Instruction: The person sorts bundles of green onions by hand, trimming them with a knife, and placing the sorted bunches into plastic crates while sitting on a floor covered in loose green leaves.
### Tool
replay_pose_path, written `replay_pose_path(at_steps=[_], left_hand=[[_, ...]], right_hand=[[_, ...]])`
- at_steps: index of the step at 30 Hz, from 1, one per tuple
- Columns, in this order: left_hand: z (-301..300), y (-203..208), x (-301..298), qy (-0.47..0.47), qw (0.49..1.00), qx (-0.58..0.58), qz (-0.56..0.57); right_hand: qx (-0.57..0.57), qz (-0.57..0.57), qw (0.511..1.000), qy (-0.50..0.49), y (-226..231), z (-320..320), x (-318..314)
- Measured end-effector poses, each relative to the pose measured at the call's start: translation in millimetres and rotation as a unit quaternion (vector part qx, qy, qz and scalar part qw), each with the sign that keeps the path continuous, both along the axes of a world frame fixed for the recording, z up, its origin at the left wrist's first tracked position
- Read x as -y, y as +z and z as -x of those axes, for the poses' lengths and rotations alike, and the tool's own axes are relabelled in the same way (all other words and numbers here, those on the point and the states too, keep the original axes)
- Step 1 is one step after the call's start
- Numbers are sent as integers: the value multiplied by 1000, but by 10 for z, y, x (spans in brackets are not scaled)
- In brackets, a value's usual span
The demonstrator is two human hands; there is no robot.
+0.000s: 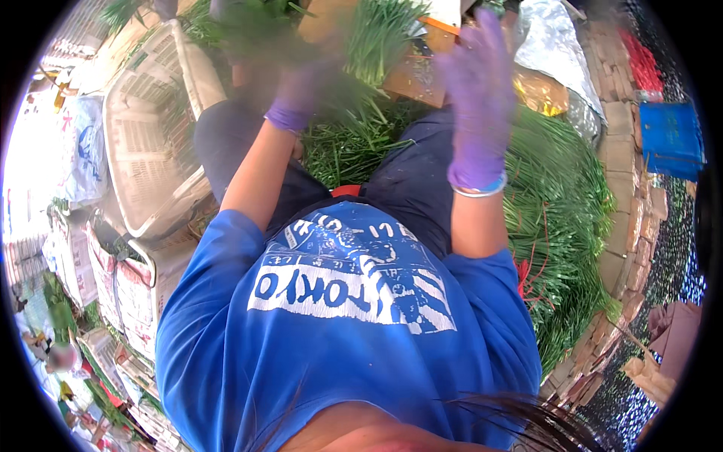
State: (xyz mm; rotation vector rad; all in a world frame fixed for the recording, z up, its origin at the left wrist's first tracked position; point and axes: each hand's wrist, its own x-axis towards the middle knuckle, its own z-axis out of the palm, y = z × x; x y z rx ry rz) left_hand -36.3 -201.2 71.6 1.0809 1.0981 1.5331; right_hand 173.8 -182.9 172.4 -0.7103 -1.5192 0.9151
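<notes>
Both my hands wear purple gloves and are blurred by motion. My left hand (295, 96) is raised in front of me and closed round a bunch of long green stalks (260, 30), whose blurred leaves spread above the fist. My right hand (480, 90) is held up flat with its fingers straight and apart, holding nothing, just right of a brown board (413, 75). More loose green stalks (354, 147) lie across my lap between my dark-trousered knees, below both hands.
A white slatted plastic crate (143, 139) stands at my left. A big heap of the same green stalks (561, 211) lies at my right on brick paving (623, 151). Silver foil sheeting (550, 45), a blue container (670, 139) and stacked newspapers (124, 290) surround me.
</notes>
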Motion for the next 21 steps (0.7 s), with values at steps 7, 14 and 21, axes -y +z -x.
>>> replay_pose_path(at_steps=[7,14,21], left_hand=[[425,-363,280,28,915,403,-17],[417,-454,402,75,916,393,-37],[643,-248,576,182,930,296,-123]], right_hand=[[53,190,975,105,-803,-66,370],[399,102,911,12,-1327,257,423],[388,270,868,155,-1317,-27,334]])
